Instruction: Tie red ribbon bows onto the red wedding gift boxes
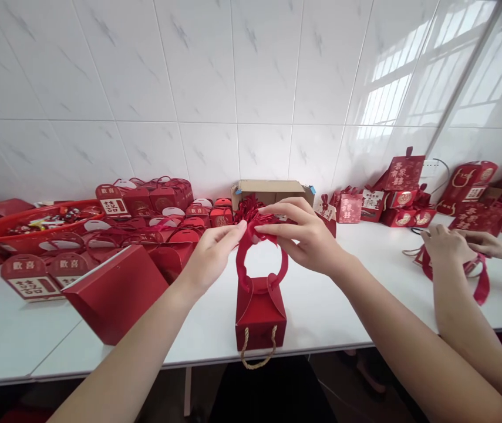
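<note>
A small red gift box [260, 316] with a round ribbon handle and a tan rope loop hangs above the white table's [321, 317] front edge. My left hand [212, 254] pinches the top of the ribbon handle from the left. My right hand [306, 235] pinches the same spot from the right, fingers closed on the ribbon and a red tassel [249, 209]. The box's lid flaps stand folded together under the loop.
Several finished red boxes [158, 217] crowd the table's left, with a red basket of sweets [34, 226] and a large red box [116, 291] nearer me. A cardboard carton [272, 189] sits behind. Another person's hands [451, 247] work a red box at the right.
</note>
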Available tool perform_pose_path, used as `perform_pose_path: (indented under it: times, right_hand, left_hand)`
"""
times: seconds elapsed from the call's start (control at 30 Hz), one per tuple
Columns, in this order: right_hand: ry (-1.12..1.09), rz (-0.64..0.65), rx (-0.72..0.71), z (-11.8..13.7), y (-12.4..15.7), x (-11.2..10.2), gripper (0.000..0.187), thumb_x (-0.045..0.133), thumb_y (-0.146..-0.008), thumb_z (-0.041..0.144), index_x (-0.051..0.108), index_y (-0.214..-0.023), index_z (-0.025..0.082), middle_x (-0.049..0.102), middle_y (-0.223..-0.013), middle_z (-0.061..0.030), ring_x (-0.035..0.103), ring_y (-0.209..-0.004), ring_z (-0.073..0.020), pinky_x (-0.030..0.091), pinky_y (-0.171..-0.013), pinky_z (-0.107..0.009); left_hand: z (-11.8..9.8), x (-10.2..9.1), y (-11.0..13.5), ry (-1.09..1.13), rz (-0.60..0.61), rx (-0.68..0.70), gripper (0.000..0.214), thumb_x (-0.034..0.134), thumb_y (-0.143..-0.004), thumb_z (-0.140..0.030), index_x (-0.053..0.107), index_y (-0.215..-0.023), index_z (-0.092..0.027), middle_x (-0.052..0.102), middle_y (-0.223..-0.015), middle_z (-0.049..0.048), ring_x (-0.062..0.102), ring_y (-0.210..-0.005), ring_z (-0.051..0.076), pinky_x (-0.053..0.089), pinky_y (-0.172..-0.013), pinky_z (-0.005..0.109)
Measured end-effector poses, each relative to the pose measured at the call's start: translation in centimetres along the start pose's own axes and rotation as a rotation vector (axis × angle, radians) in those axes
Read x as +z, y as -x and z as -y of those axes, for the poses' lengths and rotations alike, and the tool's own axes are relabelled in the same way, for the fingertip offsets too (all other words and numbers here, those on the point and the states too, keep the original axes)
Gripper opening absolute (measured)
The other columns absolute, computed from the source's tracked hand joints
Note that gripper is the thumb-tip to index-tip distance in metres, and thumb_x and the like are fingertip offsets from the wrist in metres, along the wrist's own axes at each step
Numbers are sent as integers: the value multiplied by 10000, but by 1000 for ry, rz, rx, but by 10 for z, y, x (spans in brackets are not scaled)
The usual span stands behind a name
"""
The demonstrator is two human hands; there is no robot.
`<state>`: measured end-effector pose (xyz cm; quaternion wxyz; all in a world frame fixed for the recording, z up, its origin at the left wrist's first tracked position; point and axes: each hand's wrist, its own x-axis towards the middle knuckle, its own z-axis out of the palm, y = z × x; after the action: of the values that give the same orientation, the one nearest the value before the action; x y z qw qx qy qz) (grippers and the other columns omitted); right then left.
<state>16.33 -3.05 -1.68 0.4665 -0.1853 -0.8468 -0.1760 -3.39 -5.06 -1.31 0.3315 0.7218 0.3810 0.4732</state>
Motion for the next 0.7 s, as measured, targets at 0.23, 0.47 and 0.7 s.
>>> perform_pose_path:
  times: [0.23, 0.47, 0.7]
  right_hand:
    - [-103, -206, 369, 14, 36, -5, 220, 524, -869, 132, 686, -991, 216, 678, -871, -56, 612, -813, -172, 505, -707, -319]
    - [10, -108, 921, 22, 136, -24, 159, 537, -861, 295, 666, -848, 202, 682, -825, -41, 612, -742, -175, 488, -643, -292]
    - [81, 161, 1143, 20, 214, -17, 221, 529, -830, 374, 687, -881, 229, 681, -895, -48, 628, -817, -215, 506, -687, -344]
  left_hand:
    - [5, -23, 35, -704, -295, 339, 199, 523, -858, -322, 674, -807, -202, 709, -876, 17, 616, -887, 183, 403, -882, 319]
    - [50, -70, 87, -932, -302, 157, 199, 568, -798, -344, 639, -670, -210, 687, -717, -21, 621, -646, 130, 450, -639, 214]
    - [106, -82, 115, -1081, -177, 86, 230, 539, -794, -316, 584, -594, -212, 626, -643, -4, 580, -597, 138, 446, -587, 233]
